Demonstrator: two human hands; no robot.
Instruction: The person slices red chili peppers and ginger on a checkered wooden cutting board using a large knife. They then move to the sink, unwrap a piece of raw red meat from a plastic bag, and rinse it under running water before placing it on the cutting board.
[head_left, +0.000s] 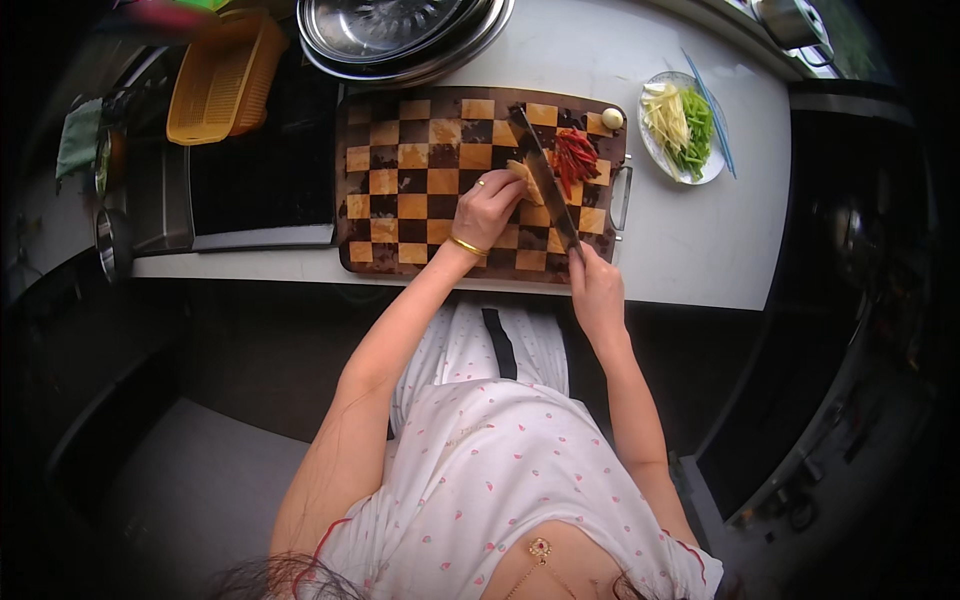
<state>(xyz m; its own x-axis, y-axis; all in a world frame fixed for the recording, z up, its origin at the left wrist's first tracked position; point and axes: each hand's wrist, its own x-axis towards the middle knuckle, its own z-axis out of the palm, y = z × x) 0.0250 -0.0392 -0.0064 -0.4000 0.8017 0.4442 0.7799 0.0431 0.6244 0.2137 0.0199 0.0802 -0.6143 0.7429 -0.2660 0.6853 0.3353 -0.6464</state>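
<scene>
My right hand (598, 289) grips the handle of a kitchen knife (546, 174). Its broad dark blade points away from me over the right half of a checkered wooden cutting board (412, 225). Just left of the blade, my left hand (487, 206) presses a pale tan piece of food, apparently ginger (530, 180), against the board with bent fingertips. The fingers partly cover that piece. Cut red chili peppers (575, 157) lie in a small heap on the blade's right side. A peeled garlic clove (612, 118) rests at the board's far right corner.
An oval plate (705, 174) right of the board holds pale yellow strips, cut green stalks and a pair of blue chopsticks (711, 112). Stacked metal basins (390, 71) stand behind the board. A yellow plastic basket (199, 112) sits at the far left. The counter's front edge (694, 304) runs before me.
</scene>
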